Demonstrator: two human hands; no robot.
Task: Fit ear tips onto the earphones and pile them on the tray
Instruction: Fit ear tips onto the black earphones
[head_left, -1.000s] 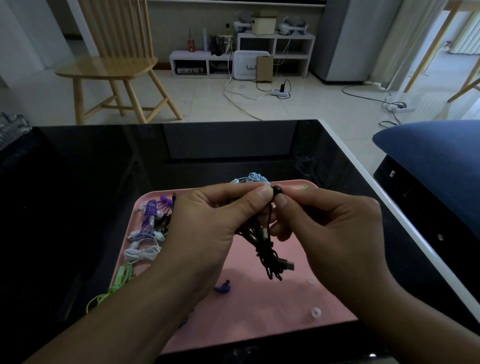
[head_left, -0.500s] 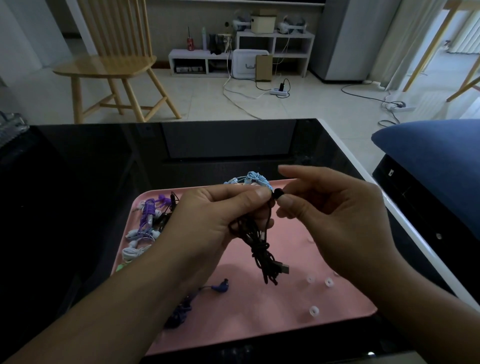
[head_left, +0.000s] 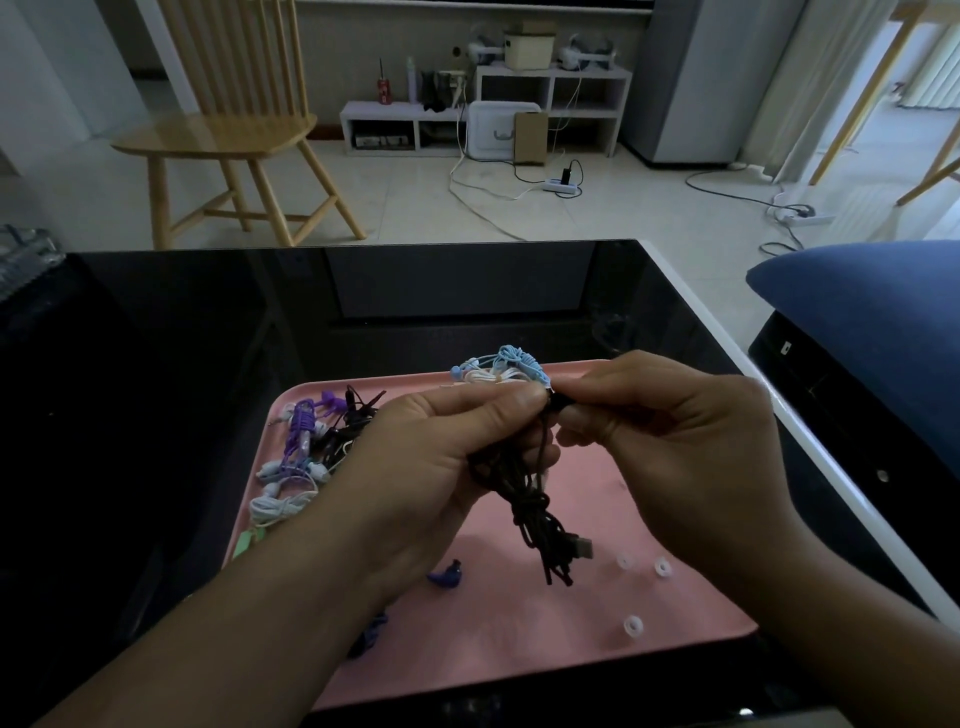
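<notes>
— hands first: what are they doing?

— both are raised over the pink tray (head_left: 545, 654). left hand (head_left: 441, 457) has its fingers curled round a bundle of black earphones (head_left: 524, 499), thumb and forefinger pinching the top end. right hand (head_left: 670, 441) meets it there, fingertips (head_left: 576, 418) pinched on the small black earbud end at the top of the bundle. whether a tip is on it, i cannot tell; it is too small and dark.

— and the cord?

— knotted, hanging from the left hand above the tray, with a plug (head_left: 582, 546) at its lower end.

— what else is on the tray?

— three loose white ear tips (head_left: 632, 625) lie on its right side, near the right wrist. a dark blue earphone piece (head_left: 448, 576) lies near the middle. along the left edge there is a heap of purple and white earphones (head_left: 298, 457), and at the far edge a light blue and white bundle (head_left: 511, 366), just behind the hands.

— the tray itself?

— it sits on a glossy black table (head_left: 156, 389). beyond are a wooden chair (head_left: 228, 130) and a low white shelf (head_left: 483, 114).
</notes>
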